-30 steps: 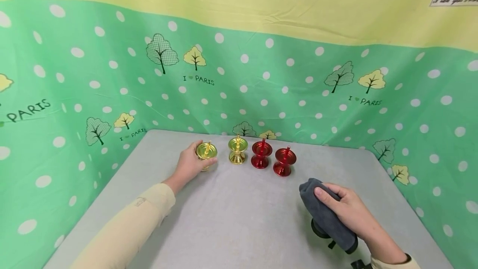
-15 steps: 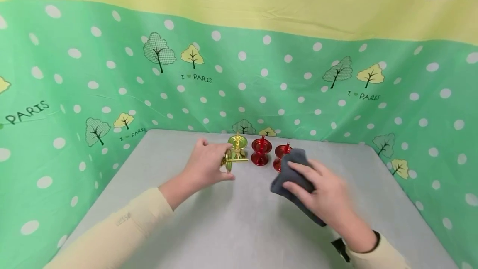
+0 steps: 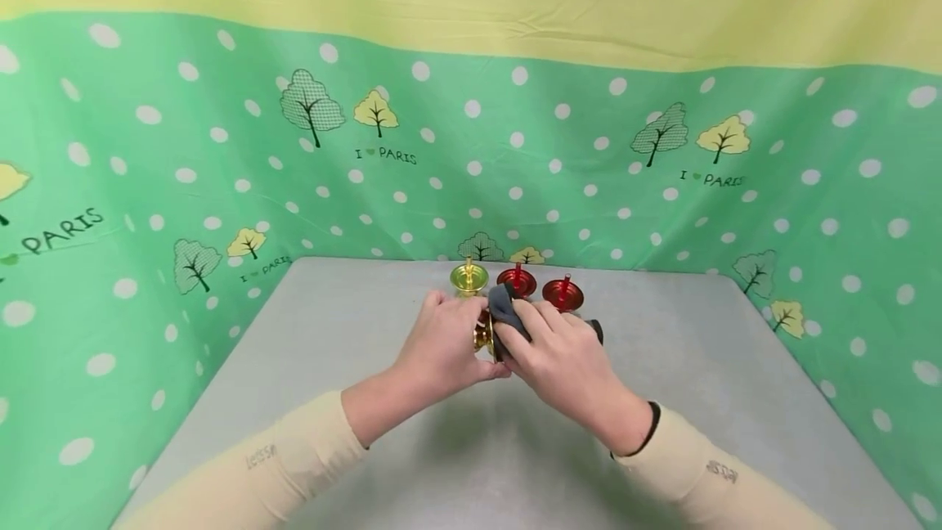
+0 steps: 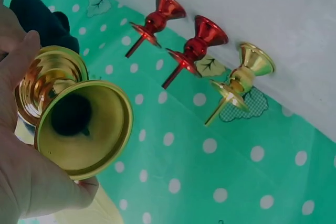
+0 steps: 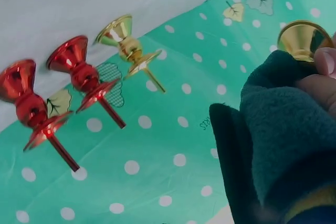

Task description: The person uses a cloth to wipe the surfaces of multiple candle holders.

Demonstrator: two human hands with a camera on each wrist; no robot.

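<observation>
My left hand [image 3: 441, 342] holds a gold candle holder [image 4: 107, 140] tipped on its side above the table. In the left wrist view its hollow base faces the camera. With my right hand [image 3: 565, 360] I grip a dark grey cloth [image 3: 505, 307], which lies against the top end of that holder. The cloth [image 5: 286, 129] hides the holder's spike and most of its dish. Behind the hands stand another gold candle holder [image 3: 468, 279] and two red candle holders, one in the middle [image 3: 518, 283] and one on the right [image 3: 563, 296], their lower parts partly hidden in the head view.
The grey table [image 3: 309, 325] ends at the back against a green and yellow curtain [image 3: 412, 186] with white dots and printed trees. The curtain also runs along the left and right sides.
My left hand has lifted the gold candle holder off the table's left side, tipped it and brought it to the middle. The right hand has carried the cloth leftwards onto it.
</observation>
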